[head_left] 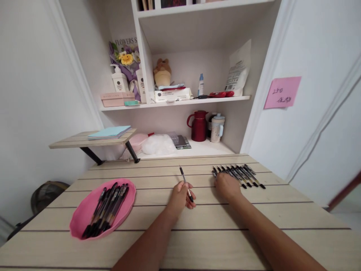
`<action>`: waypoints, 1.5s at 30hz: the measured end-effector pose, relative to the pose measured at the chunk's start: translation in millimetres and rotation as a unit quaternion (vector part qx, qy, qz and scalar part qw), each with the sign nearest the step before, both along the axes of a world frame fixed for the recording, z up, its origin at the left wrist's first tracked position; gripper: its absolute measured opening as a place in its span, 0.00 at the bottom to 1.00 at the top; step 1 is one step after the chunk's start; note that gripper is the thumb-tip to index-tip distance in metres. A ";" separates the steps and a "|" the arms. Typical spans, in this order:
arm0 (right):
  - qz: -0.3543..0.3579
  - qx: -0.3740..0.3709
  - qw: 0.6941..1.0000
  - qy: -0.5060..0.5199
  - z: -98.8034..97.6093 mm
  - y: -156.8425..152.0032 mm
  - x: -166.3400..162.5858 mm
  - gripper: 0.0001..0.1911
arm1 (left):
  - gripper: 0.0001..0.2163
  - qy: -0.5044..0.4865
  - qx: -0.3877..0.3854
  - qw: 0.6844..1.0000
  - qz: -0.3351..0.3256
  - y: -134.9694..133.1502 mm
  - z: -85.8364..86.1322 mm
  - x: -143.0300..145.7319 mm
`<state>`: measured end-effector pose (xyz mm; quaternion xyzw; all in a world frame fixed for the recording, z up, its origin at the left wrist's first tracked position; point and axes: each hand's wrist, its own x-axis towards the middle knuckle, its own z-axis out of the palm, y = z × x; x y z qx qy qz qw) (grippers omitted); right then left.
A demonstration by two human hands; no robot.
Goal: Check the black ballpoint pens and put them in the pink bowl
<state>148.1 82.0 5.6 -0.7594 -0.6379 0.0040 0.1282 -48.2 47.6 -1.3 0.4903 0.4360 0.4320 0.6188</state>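
Note:
Between the thumb and fingers of my left hand (pixel 180 196) is a slim pen (pixel 183 177) with dark ends, its tip pointing away from me. My right hand (pixel 228 185) rests at the left end of a row of pens (pixel 242 173) laid side by side on the table. Its fingers are curled down over that end, and whatever they grip is hidden beneath the hand. To the left, a pink scalloped plate (pixel 128 210) carries a bundle of several black-capped pens (pixel 105 210).
The slatted wooden table (pixel 208 241) meets a white shelf unit (pixel 180 11). A small raised stand (pixel 70 141) with blue paper (pixel 109 132) is at the back left. On the lower shelf are a red jug (pixel 199 126) and a speckled cup (pixel 217 128).

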 end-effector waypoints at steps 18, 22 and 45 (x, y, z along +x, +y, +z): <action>0.094 0.065 0.660 0.742 34.5 2.5 -21.4 0.11 | 0.15 0.087 0.108 0.987 -0.086 -2.7 -7.0 5.9; 0.111 0.058 0.656 0.745 42.3 4.7 -24.8 0.15 | 0.16 0.092 0.119 0.986 -0.073 -2.6 -6.0 5.4; 0.150 0.043 0.749 0.644 52.7 -7.3 -37.3 0.15 | 0.16 0.091 0.113 0.986 -0.077 -2.2 -7.8 4.7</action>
